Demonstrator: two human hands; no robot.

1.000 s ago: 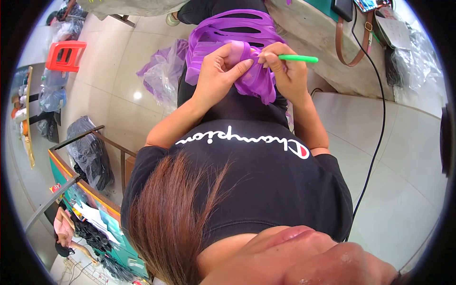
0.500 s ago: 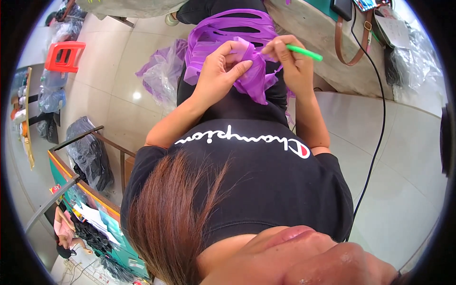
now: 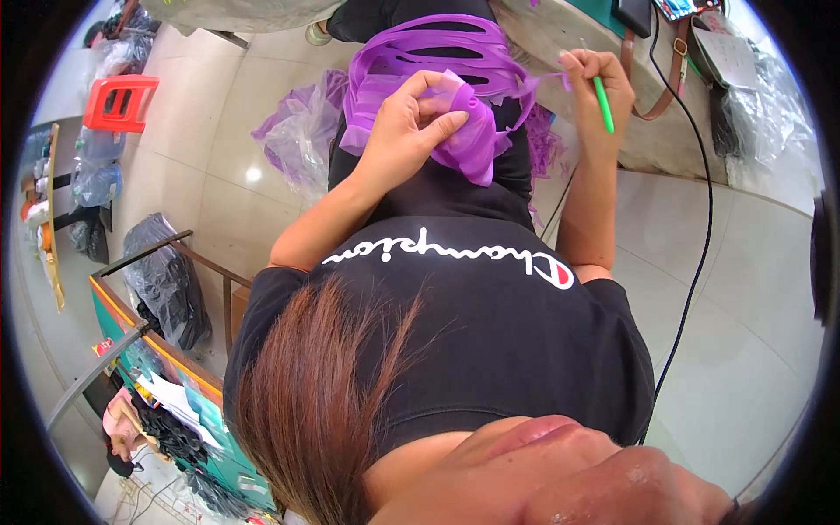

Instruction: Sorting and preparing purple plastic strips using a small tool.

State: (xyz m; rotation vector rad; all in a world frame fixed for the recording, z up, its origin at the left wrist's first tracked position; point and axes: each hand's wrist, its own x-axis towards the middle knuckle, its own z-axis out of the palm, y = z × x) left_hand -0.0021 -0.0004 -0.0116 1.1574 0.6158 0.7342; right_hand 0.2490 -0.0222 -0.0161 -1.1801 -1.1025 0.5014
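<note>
Gauzy purple fabric [image 3: 477, 144] cut through with long slits lies across my lap and bunches up between my hands. My left hand [image 3: 411, 127] is closed on a fold of it, thumb pressed against the fingers. Off to the right, my right hand [image 3: 599, 83] is raised and closed round a slim green-handled tool [image 3: 605, 105]. A thin point sticks up past those fingertips, too fine to name. From the same fingertips a narrow purple strip [image 3: 549, 79] stretches back to the bunched fabric.
A clear plastic bag [image 3: 302, 144] with purple material lies on the floor to the left. Purple scraps [image 3: 544, 149] are at my right knee. A black cable [image 3: 703, 175] runs down the right side. Farther left are a red stool [image 3: 121, 103] and another person [image 3: 122, 424].
My right hand has moved away to the right from the fabric, drawing the purple strip out with it. The green handle has swung to point downward. My left hand keeps its hold.
</note>
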